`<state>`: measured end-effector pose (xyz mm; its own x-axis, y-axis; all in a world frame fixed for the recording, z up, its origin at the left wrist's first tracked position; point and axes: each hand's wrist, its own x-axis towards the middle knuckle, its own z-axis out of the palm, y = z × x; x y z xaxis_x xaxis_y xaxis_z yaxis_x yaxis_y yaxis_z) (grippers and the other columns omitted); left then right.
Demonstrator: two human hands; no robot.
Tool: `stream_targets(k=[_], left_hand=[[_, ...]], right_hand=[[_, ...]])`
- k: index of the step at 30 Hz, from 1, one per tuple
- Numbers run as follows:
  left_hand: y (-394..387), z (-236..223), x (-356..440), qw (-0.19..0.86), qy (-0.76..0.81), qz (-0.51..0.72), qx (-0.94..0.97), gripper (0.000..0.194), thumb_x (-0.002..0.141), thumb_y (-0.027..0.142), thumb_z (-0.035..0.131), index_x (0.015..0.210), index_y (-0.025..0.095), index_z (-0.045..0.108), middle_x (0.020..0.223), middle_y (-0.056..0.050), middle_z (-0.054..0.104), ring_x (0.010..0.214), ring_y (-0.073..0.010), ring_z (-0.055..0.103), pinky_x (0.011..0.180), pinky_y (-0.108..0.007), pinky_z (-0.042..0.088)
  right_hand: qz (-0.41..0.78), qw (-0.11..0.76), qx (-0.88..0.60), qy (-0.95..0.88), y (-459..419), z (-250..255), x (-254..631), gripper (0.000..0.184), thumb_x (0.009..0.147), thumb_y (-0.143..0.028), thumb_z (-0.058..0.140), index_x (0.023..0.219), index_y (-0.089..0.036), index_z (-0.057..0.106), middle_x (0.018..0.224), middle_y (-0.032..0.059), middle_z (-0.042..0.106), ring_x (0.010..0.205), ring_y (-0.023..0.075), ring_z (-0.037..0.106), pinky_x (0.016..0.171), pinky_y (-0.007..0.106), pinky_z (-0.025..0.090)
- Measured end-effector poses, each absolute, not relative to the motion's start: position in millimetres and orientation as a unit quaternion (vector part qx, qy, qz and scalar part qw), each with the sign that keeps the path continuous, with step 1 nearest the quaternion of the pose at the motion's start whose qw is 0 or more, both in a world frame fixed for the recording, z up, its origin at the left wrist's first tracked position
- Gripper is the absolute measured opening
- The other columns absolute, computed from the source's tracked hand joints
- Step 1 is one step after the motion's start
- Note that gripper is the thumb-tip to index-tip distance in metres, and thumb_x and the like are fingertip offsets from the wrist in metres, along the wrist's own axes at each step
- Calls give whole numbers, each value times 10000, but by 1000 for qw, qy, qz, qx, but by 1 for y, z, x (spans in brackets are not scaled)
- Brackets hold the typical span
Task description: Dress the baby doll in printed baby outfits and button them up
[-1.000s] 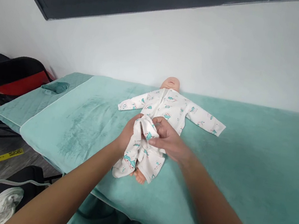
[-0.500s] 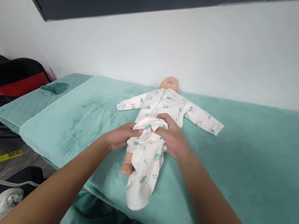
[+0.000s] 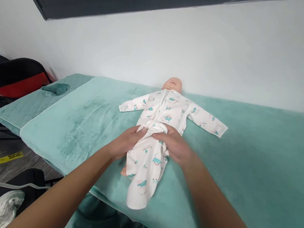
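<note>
In the head camera's view, the only one, both hands meet at the upper end of a printed white cloth (image 3: pixel 146 159), a small garment or garment leg that lies over the lower body of a doll (image 3: pixel 173 83) on a green-covered bed (image 3: pixel 247 162). The left hand (image 3: pixel 125 142) sits at about 10 o'clock from the cloth's middle and the right hand (image 3: pixel 177 144) at about 2 o'clock; each has its fingers closed on the gathered upper edge, thumb uppermost, with the remaining fingers largely hidden under the fabric. The gap between the two thumbs is narrow, and the edge bunches at 12 o'clock. From there the cloth's long axis runs away from the fingertips almost straight to 6 o'clock, tipped slightly toward 7, and the loose end lies just short of the bed's near edge. Both hands touch the upper edge, so neither is clearly nearer to it, but the left is nearer to the bare foot (image 3: pixel 123 171), which peeps out at about 8 o'clock. The doll's printed top (image 3: pixel 167 108) spreads beyond the hands at 12 o'clock, sleeves toward 10 and between 2 and 3. Whether cloth and top are joined cannot be told.
</note>
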<state>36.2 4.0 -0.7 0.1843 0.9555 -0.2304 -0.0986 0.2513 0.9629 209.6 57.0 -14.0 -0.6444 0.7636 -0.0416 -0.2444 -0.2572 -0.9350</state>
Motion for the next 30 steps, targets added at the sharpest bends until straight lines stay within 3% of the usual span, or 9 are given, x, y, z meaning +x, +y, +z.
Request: stream_targets(k=[3, 5, 9, 13, 19, 23, 26, 30], left_hand=[[-1, 1, 34, 651, 473, 362, 471, 413, 683, 359, 813, 993, 121, 679, 858, -62, 696, 747, -177, 622, 672, -262, 468], [-1, -1, 35, 659, 465, 400, 436, 386, 674, 311, 816, 980, 125, 672, 849, -60, 702, 729, -179, 632, 685, -278, 482], [4, -6, 43, 637, 415, 561, 328, 310, 702, 293, 763, 954, 159, 643, 771, -15, 686, 631, -147, 620, 643, -263, 487], [6, -6, 47, 657, 436, 529, 315, 241, 666, 240, 779, 821, 126, 635, 693, -27, 672, 563, -139, 604, 558, -233, 462], [3, -3, 36, 687, 432, 454, 367, 445, 749, 493, 738, 940, 96, 674, 768, -88, 707, 614, -161, 631, 573, -247, 486], [2, -3, 32, 699, 433, 393, 411, 454, 660, 365, 840, 982, 86, 685, 854, -105, 723, 668, -164, 648, 596, -234, 495], [3, -5, 38, 688, 429, 454, 370, 397, 728, 394, 778, 969, 93, 685, 774, -88, 712, 664, -181, 655, 619, -261, 508], [3, -7, 46, 666, 419, 532, 314, 416, 735, 472, 739, 949, 120, 684, 648, -46, 670, 642, -207, 655, 604, -282, 502]], right_hand=[[761, 392, -253, -450, 59, -17, 206, 235, 715, -290, 754, 898, -171, 670, 800, 2, 678, 739, 143, 616, 694, 260, 478], [763, 389, -248, -454, 58, -16, 207, 286, 726, -336, 760, 937, -166, 669, 823, 9, 681, 728, 135, 607, 682, 257, 473], [731, 268, -230, -584, 56, -7, 212, 366, 737, -407, 766, 1003, -169, 686, 908, 26, 701, 805, 161, 623, 717, 277, 471], [682, 168, -217, -678, 53, -2, 214, 339, 695, -392, 810, 934, -173, 711, 931, 25, 711, 886, 197, 639, 781, 301, 472], [779, 362, -212, -466, 52, -15, 202, 406, 782, -462, 730, 1056, -168, 675, 896, 44, 714, 822, 186, 657, 778, 319, 498], [792, 393, -202, -420, 52, -18, 199, 449, 762, -518, 729, 1007, -145, 685, 863, 63, 713, 800, 200, 657, 730, 315, 504], [785, 355, -215, -459, 52, -15, 202, 463, 764, -532, 721, 1018, -146, 692, 857, 58, 712, 812, 193, 653, 757, 317, 498], [728, 232, -228, -603, 53, -8, 209, 387, 712, -426, 793, 986, -165, 709, 931, 36, 707, 875, 186, 640, 790, 295, 472]])
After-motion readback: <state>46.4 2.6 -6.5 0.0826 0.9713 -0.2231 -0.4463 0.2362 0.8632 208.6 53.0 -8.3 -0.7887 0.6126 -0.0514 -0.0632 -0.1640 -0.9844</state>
